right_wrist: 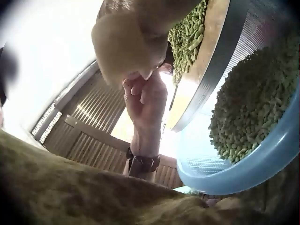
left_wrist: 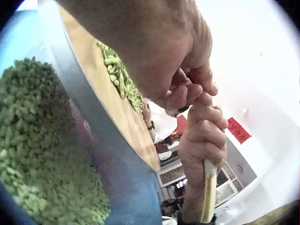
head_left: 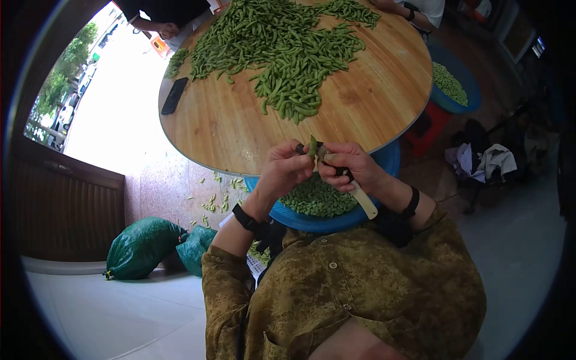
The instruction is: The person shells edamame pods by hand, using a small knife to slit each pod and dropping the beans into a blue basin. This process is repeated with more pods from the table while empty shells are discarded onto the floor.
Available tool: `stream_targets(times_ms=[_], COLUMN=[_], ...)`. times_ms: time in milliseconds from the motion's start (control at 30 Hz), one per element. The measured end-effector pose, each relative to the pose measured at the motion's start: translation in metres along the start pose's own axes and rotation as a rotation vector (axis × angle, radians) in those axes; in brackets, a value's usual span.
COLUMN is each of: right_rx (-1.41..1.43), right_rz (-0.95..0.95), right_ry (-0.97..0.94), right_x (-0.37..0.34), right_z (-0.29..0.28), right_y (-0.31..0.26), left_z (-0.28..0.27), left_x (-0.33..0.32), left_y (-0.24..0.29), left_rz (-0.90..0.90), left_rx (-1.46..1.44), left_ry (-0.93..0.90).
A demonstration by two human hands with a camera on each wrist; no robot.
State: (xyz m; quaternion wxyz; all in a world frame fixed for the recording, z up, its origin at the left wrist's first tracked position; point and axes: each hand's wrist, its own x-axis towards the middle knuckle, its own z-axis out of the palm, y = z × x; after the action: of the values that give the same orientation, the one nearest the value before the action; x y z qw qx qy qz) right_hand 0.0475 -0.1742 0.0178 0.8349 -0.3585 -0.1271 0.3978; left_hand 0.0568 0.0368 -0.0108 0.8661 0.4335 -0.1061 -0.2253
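Observation:
In the head view the left hand (head_left: 288, 170) pinches a green pod (head_left: 312, 146) that stands upright between the two hands. Fingers of the right hand (head_left: 345, 165) curl round a tool with a pale handle (head_left: 365, 203), its dark end close to the pod. Both hands meet just off the near edge of the round wooden table (head_left: 384, 102), above a blue basin (head_left: 306, 225) of shelled beans (head_left: 321, 200). The left wrist view shows the right hand (left_wrist: 204, 140) round the pale handle (left_wrist: 209, 197); the pod is hidden there.
A large pile of pods (head_left: 294, 90) lies on the table, with a phone (head_left: 174, 96) at its left edge. Two other people stand at the far side. Green bags (head_left: 144, 249) and scattered pods lie on the floor at left. Another blue basin (head_left: 470, 99) stands at right.

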Motion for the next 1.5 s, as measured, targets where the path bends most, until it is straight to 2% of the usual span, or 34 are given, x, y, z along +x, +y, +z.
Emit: stream_targets(times_ms=[33,67,133,167,233,267,333,367,433,467,533,667,733,767,833,867,933,967,1033,1167,1233,1267,1333,1467,1500], right_rx=[0.056,0.054,0.202,0.201,0.356,0.356,0.377,0.379,0.404,0.406,0.435,0.446,0.37,0.367,0.236,0.235,0.139,0.138,0.073,-0.107,-0.728,-0.731,-1.276,-1.434,-1.451], right_rz=[0.003,0.002,0.001,0.003,0.019,0.018,0.045,0.042,0.069,0.07,0.062,0.037,0.004,0.002,-0.039,-0.039,-0.069,-0.068,-0.063,-0.022,-0.131,-0.128,-0.579,-0.659,-0.635], right_ry=[-0.032,-0.033,-0.112,-0.111,-0.048,-0.046,0.037,0.04,0.014,0.016,0.019,0.053,0.027,0.026,0.078,0.078,0.093,0.093,0.148,0.275,0.461,0.463,0.554,0.513,0.493], right_x=[0.0,0.0,0.002,0.003,0.004,0.003,0.002,0.002,0.003,0.002,0.004,0.005,0.003,0.001,-0.002,-0.003,-0.003,-0.004,-0.005,-0.001,0.001,0.003,0.009,0.015,0.015], right_z=[-0.001,-0.003,-0.011,-0.015,-0.022,-0.021,-0.018,-0.018,-0.019,-0.02,-0.021,-0.023,-0.02,-0.019,-0.015,-0.016,-0.021,-0.022,-0.026,-0.033,-0.029,-0.029,-0.03,-0.028,-0.027], right_y=[0.001,0.003,0.01,0.011,0.012,0.011,0.011,0.012,0.013,0.015,0.017,0.02,0.016,0.013,0.01,0.011,0.01,0.01,0.009,0.011,0.012,0.014,0.017,0.013,0.012], left_z=[0.0,0.0,0.001,0.001,0.007,0.007,0.01,0.011,0.028,0.032,0.037,0.024,0.023,0.023,0.023,0.024,0.024,0.022,0.016,0.015,0.022,0.023,0.023,0.018,0.014], left_x=[0.001,0.002,0.003,0.005,0.009,0.009,0.01,0.009,0.005,0.004,0.003,0.005,0.005,0.006,0.009,0.008,0.008,0.008,0.009,0.011,0.009,0.009,0.008,0.008,0.007], left_y=[-0.002,-0.005,-0.012,-0.012,-0.006,-0.006,-0.002,0.001,0.017,0.018,0.018,0.01,0.012,0.012,0.012,0.011,0.012,0.011,0.006,-0.004,-0.007,-0.009,-0.012,-0.022,-0.024], left_rz=[-0.036,-0.034,-0.122,-0.121,-0.138,-0.139,0.289,0.287,0.677,0.675,0.81,0.808,0.319,0.322,0.087,0.088,-0.072,-0.071,-0.127,-0.159,-0.038,-0.037,-0.049,-0.025,-0.004], left_rx=[-0.173,-0.172,-0.452,-0.454,-0.166,-0.168,0.942,0.941,1.503,1.501,1.773,1.675,1.118,1.119,0.481,0.481,0.181,0.18,-0.021,0.196,0.46,0.457,0.639,0.725,0.868], left_ry=[-0.112,-0.113,-0.182,-0.182,0.007,0.006,0.124,0.12,0.05,0.05,0.066,0.052,0.151,0.15,0.161,0.161,0.173,0.173,0.051,0.19,0.259,0.258,0.271,0.295,0.263])
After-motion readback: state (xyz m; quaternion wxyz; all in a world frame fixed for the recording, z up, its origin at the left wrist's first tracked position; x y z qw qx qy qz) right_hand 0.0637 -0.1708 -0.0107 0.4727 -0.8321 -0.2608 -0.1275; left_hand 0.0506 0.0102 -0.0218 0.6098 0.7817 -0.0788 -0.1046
